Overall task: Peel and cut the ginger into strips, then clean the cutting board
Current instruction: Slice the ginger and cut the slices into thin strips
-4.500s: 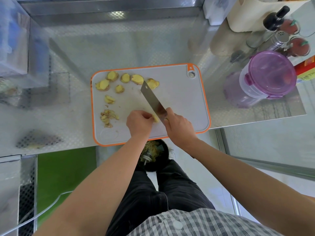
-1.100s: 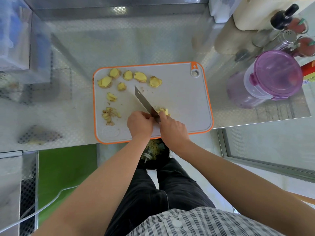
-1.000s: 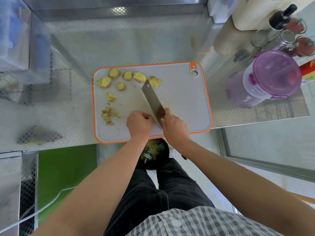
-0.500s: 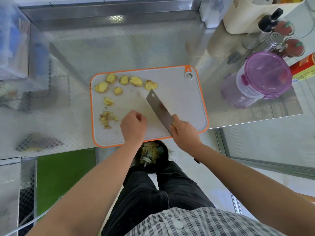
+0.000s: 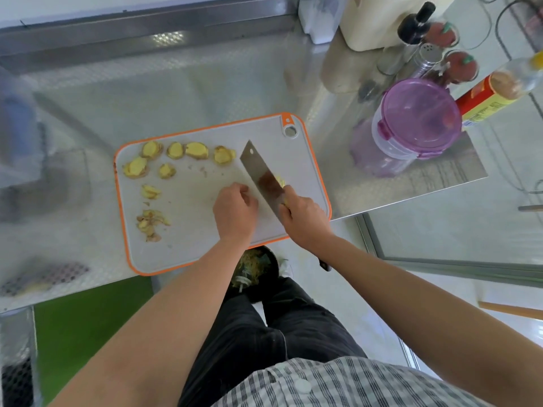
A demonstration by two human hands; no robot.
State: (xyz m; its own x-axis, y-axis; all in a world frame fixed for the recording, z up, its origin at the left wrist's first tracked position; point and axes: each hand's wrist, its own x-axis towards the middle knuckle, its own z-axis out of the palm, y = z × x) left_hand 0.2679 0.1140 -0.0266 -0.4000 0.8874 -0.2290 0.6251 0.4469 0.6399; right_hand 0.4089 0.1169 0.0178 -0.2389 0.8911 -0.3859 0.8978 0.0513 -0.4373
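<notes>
Right hand: my right hand [image 5: 302,218] is wrapped round the handle of the knife [image 5: 261,174], up close to the blade; the butt of the handle pokes out under my wrist.
Knife: the broad blade slants away from me to the left over the board, its flat side showing and its tip near the far row of slices.
Left hand: my left hand [image 5: 235,210] sits on the board just left of the blade, fingers curled under, knuckles toward the steel. Whether there is a piece beneath them I cannot tell.
Cutting board: the cutting board [image 5: 188,248], grey with an orange rim, lies on the steel counter [image 5: 176,83], its near edge at the counter's edge.
Ginger slices: the ginger slices [image 5: 197,150] lie in a loose row along the far left of the board, a few more below them.
Ginger strips: a small heap of ginger strips [image 5: 281,181] shows just right of the blade.
Peelings: the peelings [image 5: 150,221] are heaped at the left, apart from my hands.
Tub: a purple-lidded tub [image 5: 420,116] stands right of the board.
</notes>
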